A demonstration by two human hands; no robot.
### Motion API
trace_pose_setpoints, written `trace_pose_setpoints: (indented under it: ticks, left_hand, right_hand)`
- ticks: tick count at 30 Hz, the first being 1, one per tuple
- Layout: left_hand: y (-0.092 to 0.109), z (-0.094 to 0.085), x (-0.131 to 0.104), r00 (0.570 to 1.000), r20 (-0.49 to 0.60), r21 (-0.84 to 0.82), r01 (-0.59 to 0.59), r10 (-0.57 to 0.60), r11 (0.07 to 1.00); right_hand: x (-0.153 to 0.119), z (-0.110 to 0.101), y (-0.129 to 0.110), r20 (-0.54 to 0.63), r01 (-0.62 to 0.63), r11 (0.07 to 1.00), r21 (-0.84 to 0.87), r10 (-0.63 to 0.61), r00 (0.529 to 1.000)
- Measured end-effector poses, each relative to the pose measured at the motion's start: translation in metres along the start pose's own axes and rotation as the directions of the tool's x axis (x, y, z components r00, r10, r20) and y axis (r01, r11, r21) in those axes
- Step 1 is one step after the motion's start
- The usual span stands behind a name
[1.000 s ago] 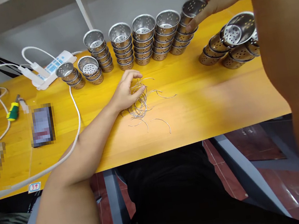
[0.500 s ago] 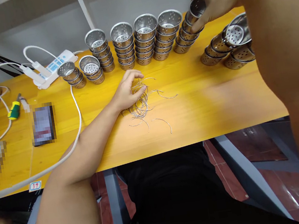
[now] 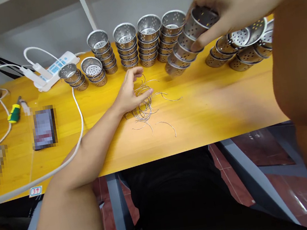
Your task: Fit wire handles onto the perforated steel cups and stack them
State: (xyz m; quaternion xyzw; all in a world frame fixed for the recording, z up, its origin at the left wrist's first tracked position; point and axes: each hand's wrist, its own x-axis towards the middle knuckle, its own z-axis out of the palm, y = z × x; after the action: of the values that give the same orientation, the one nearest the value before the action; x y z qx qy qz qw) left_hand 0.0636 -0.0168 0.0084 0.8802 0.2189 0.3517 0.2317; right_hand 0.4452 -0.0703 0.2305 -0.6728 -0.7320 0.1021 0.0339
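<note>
Holding a tilted cup stack by its upper end

Nearest, the left hand lies over loose curved wires on the tabletop, half-curled, thumb parted from its fingers, closed on nothing that shows.

Farther out, the right hand has thumb and fingers wrapped around the upper cups. With so much lean, a good hold should be firm enough to stop the nested cups slipping apart, yet light enough to spare their rims; turning the wrist would ease the tilt. The stack's foot is blurred, so whether it touches down is hard to say.

Its cups look silvery, peppered with round holes, rim above rim. The stack slants between the row of tall stacks behind and the paired stacks to the right.
</note>
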Motion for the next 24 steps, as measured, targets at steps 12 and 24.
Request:
trace_pose_setpoints:
  ticks: [12, 24]
  left_hand:
    - [-0.008, -0.023, 0.007, 0.978, -0.205, 0.132, 0.066, -0.038, 0.989]
    - [-0.026, -0.038, 0.01, 0.988, -0.155, 0.199, 0.059, -0.028, 0.978]
  right_hand:
    - [0.0, 0.092, -0.129, -0.288, 0.362, 0.803, 0.473, -0.248, 0.925]
    - [0.022, 0.117, -0.129, -0.268, 0.393, 0.796, 0.461, -0.298, 0.916]
